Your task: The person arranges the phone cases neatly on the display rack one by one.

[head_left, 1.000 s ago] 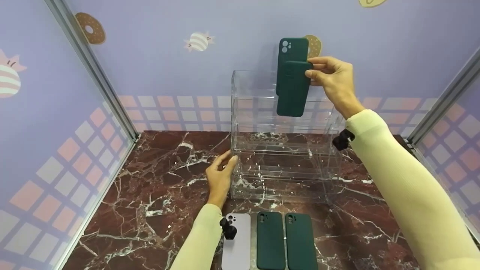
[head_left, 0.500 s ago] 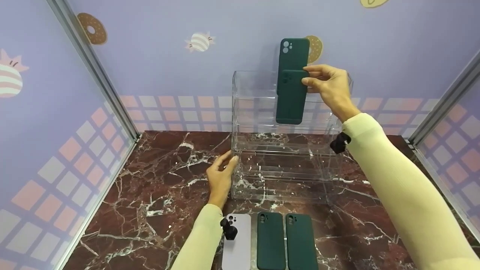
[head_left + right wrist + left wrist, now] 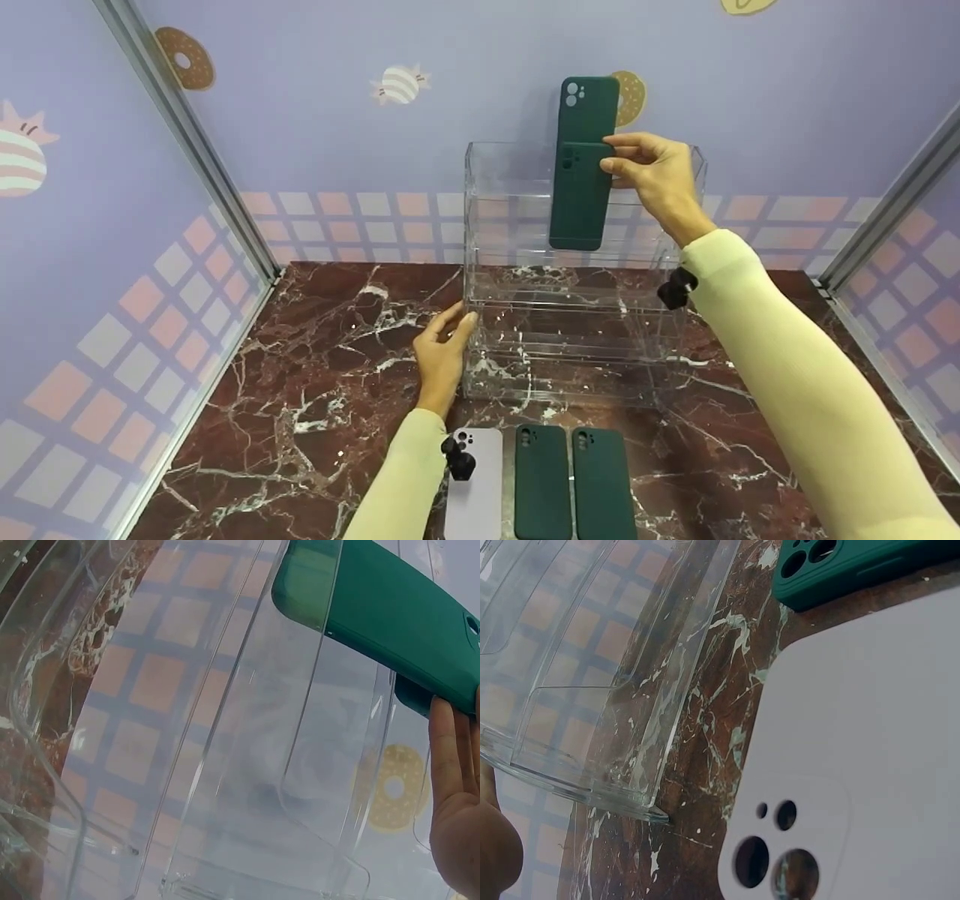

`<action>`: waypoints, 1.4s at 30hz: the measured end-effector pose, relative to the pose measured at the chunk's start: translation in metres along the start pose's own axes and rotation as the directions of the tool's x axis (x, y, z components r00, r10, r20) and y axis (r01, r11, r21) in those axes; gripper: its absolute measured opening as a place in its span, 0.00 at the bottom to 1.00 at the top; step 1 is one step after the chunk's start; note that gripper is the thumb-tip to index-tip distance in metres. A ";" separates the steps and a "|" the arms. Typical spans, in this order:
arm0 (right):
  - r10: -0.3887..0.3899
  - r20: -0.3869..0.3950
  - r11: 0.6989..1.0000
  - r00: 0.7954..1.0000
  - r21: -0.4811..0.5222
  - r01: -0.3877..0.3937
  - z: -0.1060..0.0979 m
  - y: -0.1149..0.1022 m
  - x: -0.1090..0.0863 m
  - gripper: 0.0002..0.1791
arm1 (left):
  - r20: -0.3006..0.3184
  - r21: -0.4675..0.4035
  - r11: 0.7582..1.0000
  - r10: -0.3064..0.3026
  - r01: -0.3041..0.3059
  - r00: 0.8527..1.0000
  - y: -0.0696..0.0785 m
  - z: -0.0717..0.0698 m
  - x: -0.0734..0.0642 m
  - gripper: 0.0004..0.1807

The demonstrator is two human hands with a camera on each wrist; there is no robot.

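My right hand [image 3: 656,176] pinches a dark green phone case [image 3: 579,206] by its upper right edge. The case stands upright; in the right wrist view the lower end of this green case [image 3: 375,607] shows through a clear panel. Close behind it, another green phone case [image 3: 589,105] stands at the rear of the clear tiered display rack [image 3: 570,315], partly covered by the held one. My left hand [image 3: 442,352] grips the rack's left side edge, thumb toward the front; some of its fingers are hidden. In the left wrist view only a bit of that hand [image 3: 496,844] shows.
On the marble-patterned table [image 3: 337,435], in front of the rack, lie a pale lilac phone case [image 3: 480,495] and two dark green ones, a left case [image 3: 541,484] and a right case [image 3: 604,484]. Patterned panels [image 3: 315,112] enclose the back and sides.
My right hand has lowered the green case and shifted slightly left, bringing its lower end down into an upper tier of the rack. The left hand stays on the rack's side.
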State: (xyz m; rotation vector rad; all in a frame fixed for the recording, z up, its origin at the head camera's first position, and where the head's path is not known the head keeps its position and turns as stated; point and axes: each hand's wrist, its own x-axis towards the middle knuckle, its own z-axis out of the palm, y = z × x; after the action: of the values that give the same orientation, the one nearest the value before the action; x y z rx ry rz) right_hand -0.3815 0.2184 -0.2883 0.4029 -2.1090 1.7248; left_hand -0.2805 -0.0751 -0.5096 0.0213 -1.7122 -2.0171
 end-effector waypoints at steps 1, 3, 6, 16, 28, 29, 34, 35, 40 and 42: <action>-0.001 0.000 1.000 1.000 -0.004 0.001 0.000 0.000 0.000 0.16 | 0.000 -0.001 1.000 0.000 0.000 1.000 0.000 0.000 0.000 0.16; -0.002 0.001 1.000 1.000 -0.011 0.002 0.000 0.001 0.000 0.16 | 0.001 0.001 1.000 0.004 -0.004 1.000 0.000 0.000 0.000 0.16; 0.006 0.004 1.000 1.000 -0.022 -0.006 0.000 0.001 0.000 0.17 | 0.001 0.002 1.000 0.012 -0.012 1.000 0.000 0.000 0.000 0.16; 0.012 0.008 0.998 1.000 -0.064 -0.011 -0.001 -0.003 -0.001 0.17 | 0.008 0.002 1.000 0.012 -0.012 1.000 0.000 0.000 -0.001 0.17; -0.016 0.009 0.984 1.000 -0.176 0.017 -0.003 -0.005 -0.006 0.21 | -0.002 0.006 1.000 0.025 -0.025 1.000 0.001 0.001 0.000 0.17; -0.022 0.008 0.982 1.000 -0.189 0.023 -0.004 -0.005 -0.008 0.22 | -0.003 0.006 1.000 0.025 -0.025 1.000 0.001 0.001 0.000 0.17; -0.095 -0.028 0.975 0.995 -0.203 0.087 -0.008 -0.005 -0.017 0.21 | 0.000 0.013 1.000 0.018 -0.018 1.000 0.001 0.000 0.000 0.17; -0.113 -0.037 0.976 0.993 -0.189 0.104 -0.009 -0.005 -0.019 0.21 | 0.000 0.014 1.000 0.014 -0.014 1.000 0.001 0.000 -0.001 0.17; -0.176 -0.067 0.980 0.982 -0.105 0.168 -0.014 0.000 -0.038 0.19 | 0.004 0.014 1.000 0.009 -0.009 1.000 0.001 0.000 -0.001 0.17; -0.178 -0.066 0.981 0.982 -0.093 0.172 -0.016 0.002 -0.048 0.19 | 0.007 0.007 1.000 0.009 -0.009 1.000 0.000 0.000 -0.001 0.16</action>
State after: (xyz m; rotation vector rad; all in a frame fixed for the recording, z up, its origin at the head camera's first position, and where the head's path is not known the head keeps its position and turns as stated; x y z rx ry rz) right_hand -0.3382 0.2333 -0.3095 0.4769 -2.0226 1.5208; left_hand -0.2793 -0.0748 -0.5097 0.0094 -1.7201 -2.0074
